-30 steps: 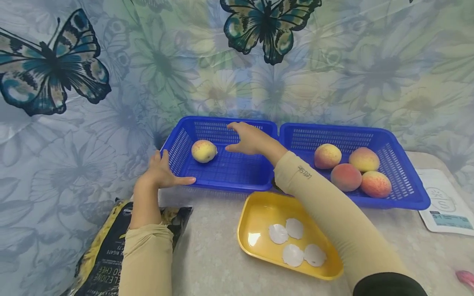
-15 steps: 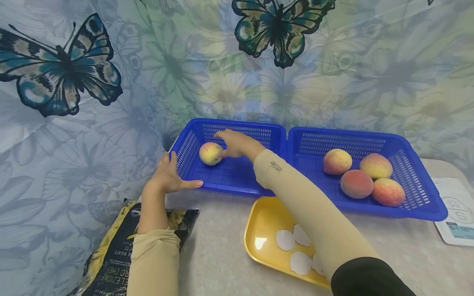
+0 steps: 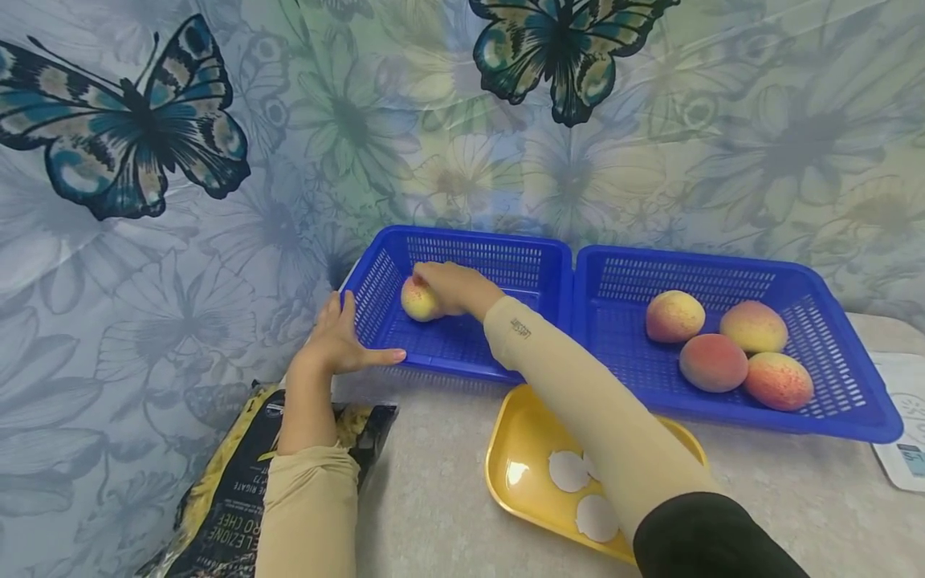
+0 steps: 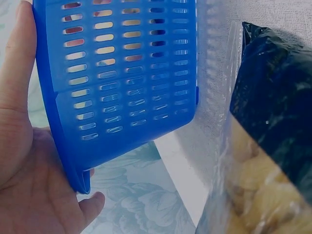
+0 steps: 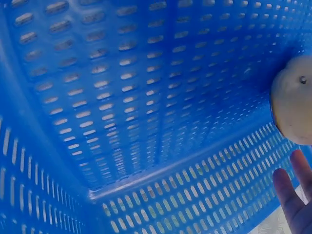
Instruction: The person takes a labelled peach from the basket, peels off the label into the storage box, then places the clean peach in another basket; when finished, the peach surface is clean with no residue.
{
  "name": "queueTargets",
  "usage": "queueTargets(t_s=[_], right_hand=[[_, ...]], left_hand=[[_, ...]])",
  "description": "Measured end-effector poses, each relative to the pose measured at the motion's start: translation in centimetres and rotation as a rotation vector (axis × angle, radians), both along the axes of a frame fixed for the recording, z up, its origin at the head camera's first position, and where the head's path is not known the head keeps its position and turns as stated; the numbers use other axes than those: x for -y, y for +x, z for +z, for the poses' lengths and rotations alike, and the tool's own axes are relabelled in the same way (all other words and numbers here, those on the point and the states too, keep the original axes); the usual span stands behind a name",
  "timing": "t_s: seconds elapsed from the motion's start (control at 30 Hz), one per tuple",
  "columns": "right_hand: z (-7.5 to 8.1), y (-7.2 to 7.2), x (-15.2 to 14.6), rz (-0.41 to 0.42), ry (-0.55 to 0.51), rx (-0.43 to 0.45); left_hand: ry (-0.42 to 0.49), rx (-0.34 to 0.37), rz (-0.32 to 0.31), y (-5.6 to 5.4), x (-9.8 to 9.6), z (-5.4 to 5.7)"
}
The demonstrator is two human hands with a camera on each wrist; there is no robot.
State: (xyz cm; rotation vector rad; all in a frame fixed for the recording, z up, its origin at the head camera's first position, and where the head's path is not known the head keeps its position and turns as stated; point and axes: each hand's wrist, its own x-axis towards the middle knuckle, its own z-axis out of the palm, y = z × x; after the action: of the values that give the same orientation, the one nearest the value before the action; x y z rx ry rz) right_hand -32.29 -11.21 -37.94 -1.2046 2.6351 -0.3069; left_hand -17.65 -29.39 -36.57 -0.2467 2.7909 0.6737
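A yellow-red peach [image 3: 417, 302] sits near the left end of the left blue basket [image 3: 462, 343]. My right hand [image 3: 457, 287] reaches into this basket and holds the peach, fingers bent over its far side. In the right wrist view, the peach [image 5: 295, 102] is cut off by the frame edge, with two fingertips [image 5: 285, 187] below it. My left hand [image 3: 336, 337] rests at the same basket's front left corner, thumb along the front rim and fingers spread by the left side. The left wrist view shows the palm [image 4: 39, 185] against the basket rim.
A second blue basket [image 3: 614, 325] with several peaches [image 3: 714, 363] stands to the right. In front lies a yellow tray [image 3: 516, 510] with white round pieces [image 3: 568, 471], partly under my right sleeve. A black-and-yellow pasta bag [image 3: 224, 498] is front left, a white scale [image 3: 906, 409] far right.
My right hand has moved left and down from above the basket onto the peach, and its fingers have bent over it. The left hand keeps its place on the corner. The view has shifted slightly.
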Motion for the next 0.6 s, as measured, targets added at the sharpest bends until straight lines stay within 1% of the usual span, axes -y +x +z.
queueTargets(t_s=[0.07, 0.17, 0.23, 0.4, 0.47, 0.6], right_hand=[[-0.13, 0.17, -0.07, 0.001, -0.017, -0.027], [-0.18, 0.55, -0.23, -0.001, 0.004, -0.072], [-0.18, 0.80, -0.31, -0.008, 0.017, -0.084], [-0.17, 1.05, -0.37, -0.067, 0.015, -0.047], [-0.21, 0.99, -0.42, -0.084, 0.043, -0.033], [-0.21, 0.82, -0.66, -0.084, 0.092, -0.014]], left_hand=[[-0.004, 0.005, -0.001, 0.02, 0.04, 0.01], [-0.007, 0.003, -0.003, 0.09, 0.08, -0.04], [-0.010, 0.003, -0.001, 0.09, 0.12, -0.09], [0.002, 0.002, 0.004, 0.04, 0.08, -0.04], [0.005, 0.006, 0.003, 0.02, 0.05, 0.00], [0.003, 0.015, 0.002, 0.07, 0.04, 0.10]])
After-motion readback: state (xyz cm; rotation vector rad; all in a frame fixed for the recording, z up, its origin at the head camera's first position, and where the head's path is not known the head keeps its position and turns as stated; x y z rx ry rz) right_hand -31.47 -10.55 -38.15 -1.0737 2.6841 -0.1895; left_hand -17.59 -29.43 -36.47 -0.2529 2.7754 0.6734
